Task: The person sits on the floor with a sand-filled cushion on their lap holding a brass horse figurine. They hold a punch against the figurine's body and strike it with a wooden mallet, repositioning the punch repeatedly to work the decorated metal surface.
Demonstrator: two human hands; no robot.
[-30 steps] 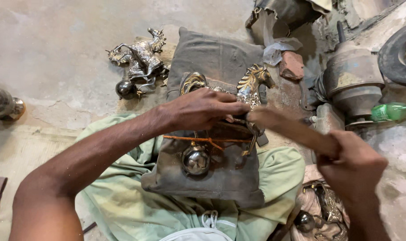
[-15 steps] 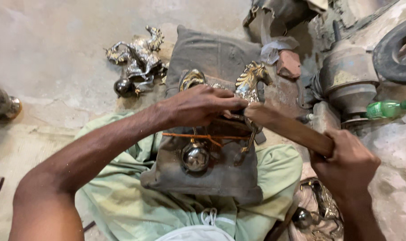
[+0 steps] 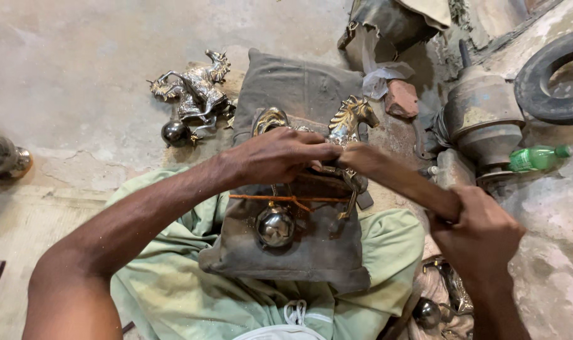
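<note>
My left hand (image 3: 280, 154) presses down on a brass horse figurine (image 3: 349, 116) that lies on a grey cushion (image 3: 299, 88) over my lap. The horse's golden head sticks out past my fingers, and a shiny metal ball (image 3: 275, 225) of the figurine shows below my hand, crossed by an orange cord (image 3: 286, 199). My right hand (image 3: 478, 230) grips the lower end of a wooden stick (image 3: 396, 179); its upper end rests against the figurine beside my left fingertips.
A second, silvery horse figurine (image 3: 195, 94) with a dark ball lies on the concrete floor to the left. A brick piece (image 3: 401, 99), a rusty metal cylinder (image 3: 481, 116), a green plastic bottle (image 3: 538, 157) and a black tyre (image 3: 554, 79) crowd the right side. More metal pieces (image 3: 441, 302) lie by my right knee.
My right hand and the stick have shifted slightly down and left along the figurine. The left hand has stayed on the horse.
</note>
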